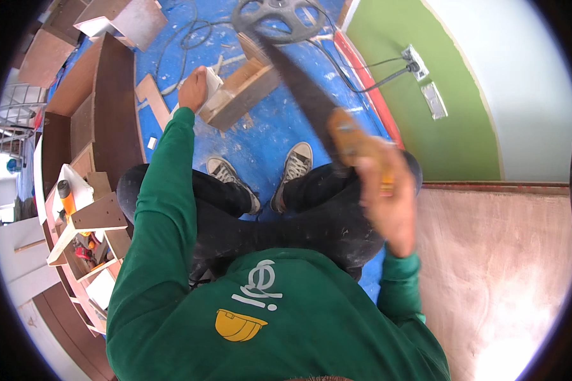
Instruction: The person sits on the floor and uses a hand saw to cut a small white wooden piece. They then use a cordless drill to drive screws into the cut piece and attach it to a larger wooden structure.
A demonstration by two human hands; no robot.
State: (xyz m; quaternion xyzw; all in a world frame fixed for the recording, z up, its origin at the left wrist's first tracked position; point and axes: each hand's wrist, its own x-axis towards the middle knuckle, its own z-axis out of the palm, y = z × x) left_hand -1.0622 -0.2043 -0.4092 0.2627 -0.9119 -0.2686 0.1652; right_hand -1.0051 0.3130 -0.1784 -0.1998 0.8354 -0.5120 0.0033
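Observation:
My right hand [386, 197] is closed around the wooden handle of a handsaw [305, 86]. The saw's dark blade slants up and to the left, slightly blurred, and its far end passes in front of a grey wheel-like object. My left hand [194, 90] is closed on a white-faced strip [212, 82] beside a small wooden box-like piece [243, 95]. That piece sits on the blue floor covering, beyond my shoes. How far the fingers wrap round the strip is hidden. The blade looks apart from the wooden piece, off to its right.
A long brown wooden cabinet frame [111, 95] lies on the left. Nearer me stands a wooden tray with tools [98, 247]. Cables [187, 38] trail over the floor beside the grey wheel-like object [279, 19]. A plug sits in a wall socket [415, 63]; a plywood sheet [489, 254] is at right.

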